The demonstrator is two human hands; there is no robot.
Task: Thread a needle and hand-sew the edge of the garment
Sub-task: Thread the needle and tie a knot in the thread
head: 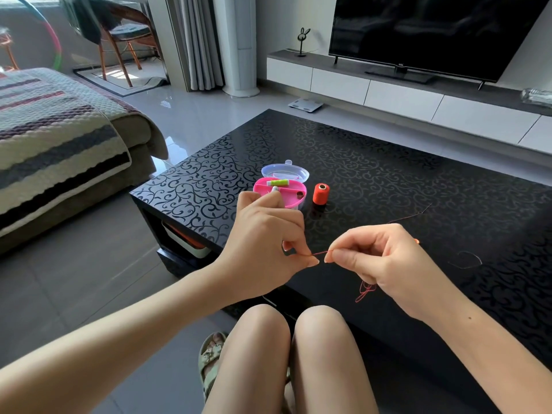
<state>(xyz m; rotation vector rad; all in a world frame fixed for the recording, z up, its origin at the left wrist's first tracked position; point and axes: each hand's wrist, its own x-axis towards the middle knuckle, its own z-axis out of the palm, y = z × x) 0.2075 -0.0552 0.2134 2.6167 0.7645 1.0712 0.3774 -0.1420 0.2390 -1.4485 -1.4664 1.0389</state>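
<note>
Head view, single frame. Hands counted: two, both raised over the near edge of one black patterned table (388, 174). The left hand (263, 243) pinches one red thread (321, 253) between thumb and forefinger. The right hand (385, 261) pinches the same thread just beside it, with a short run stretched between the two. One loose tangle (366, 289) of the thread hangs below the right hand. Whether a needle sits in either pinch cannot be told.

On the table beyond the left hand is one pink sewing box (286, 201). Its clear lid (285, 171) lies open behind it, and one green item (277, 182) lies in a compartment. One orange-red spool (321, 194) stands upright just right of the box. One television (433, 31) stands on one low white cabinet (403, 97) beyond.
</note>
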